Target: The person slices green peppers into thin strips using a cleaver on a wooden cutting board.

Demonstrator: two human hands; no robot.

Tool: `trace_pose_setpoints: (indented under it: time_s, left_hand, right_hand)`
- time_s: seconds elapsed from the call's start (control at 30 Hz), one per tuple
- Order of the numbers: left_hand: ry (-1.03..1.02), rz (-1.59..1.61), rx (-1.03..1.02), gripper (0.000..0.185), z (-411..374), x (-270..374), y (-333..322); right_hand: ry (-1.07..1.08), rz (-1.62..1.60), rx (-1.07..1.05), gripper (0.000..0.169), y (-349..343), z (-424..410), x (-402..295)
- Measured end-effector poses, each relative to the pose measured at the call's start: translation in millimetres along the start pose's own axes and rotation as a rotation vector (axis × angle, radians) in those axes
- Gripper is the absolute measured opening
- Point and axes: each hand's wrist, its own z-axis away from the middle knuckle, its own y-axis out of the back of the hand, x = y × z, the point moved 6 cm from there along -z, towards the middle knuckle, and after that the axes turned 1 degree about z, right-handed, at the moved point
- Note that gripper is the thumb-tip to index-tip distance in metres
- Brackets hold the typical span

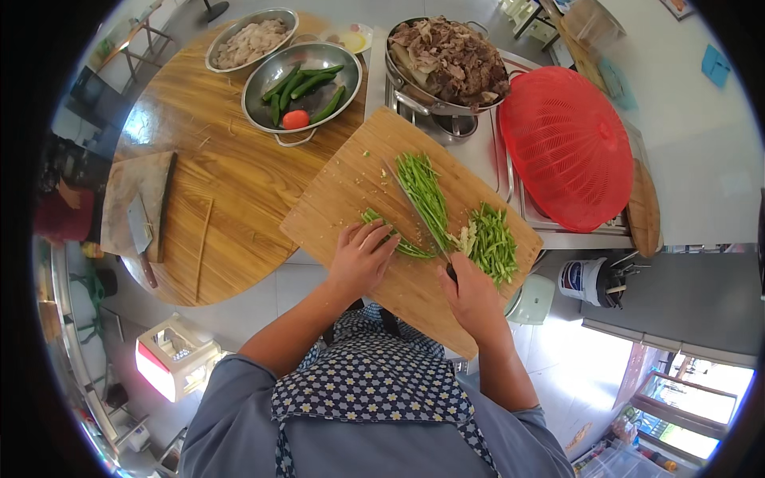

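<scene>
My right hand (475, 296) grips the black handle of a kitchen knife (418, 209). Its blade lies edge-down across the wooden cutting board (334, 179), between two groups of green stalks. On the near side of the blade, my left hand (363, 257) holds a small bunch of green stalks (412, 246) against the board, fingertips curled over them. Beyond the blade lies a longer bundle of thin green stalks (421, 185). Short cut green pieces (494, 242) form a pile at the board's right, beside some pale chopped bits (467, 238).
A metal bowl (254, 110) holds green peppers and a tomato; another (210, 57) holds pale meat. A pan (412, 98) heaped with cooked meat sits near a red mesh cover (568, 149). A cleaver (139, 224) rests on a second board (119, 179) atop the round wooden table (239, 197).
</scene>
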Motion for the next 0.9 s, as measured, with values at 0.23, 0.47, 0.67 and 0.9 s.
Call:
trace_pose_setpoints:
  time_s: [0.23, 0.47, 0.67, 0.9]
  left_hand:
    - [0.032, 0.021, 0.004, 0.04, -4.0, -0.8, -2.4]
    - [-0.041, 0.113, -0.294, 0.036, -41.4, -22.2, 0.1]
    - [0.044, 0.328, -0.394, 0.019, -28.4, -33.5, 28.8]
    - [0.206, 0.403, -0.551, 0.022, -18.7, -43.4, 23.0]
  right_hand:
    - [-0.004, -0.048, 0.013, 0.021, -5.4, 3.2, 11.1]
    - [-0.144, -0.119, 0.117, 0.024, 8.9, 14.0, 36.4]
    - [-0.142, -0.155, 0.146, 0.025, 3.1, 33.0, 49.4]
    - [-0.069, -0.134, -0.01, 0.028, -0.6, 25.2, 36.4]
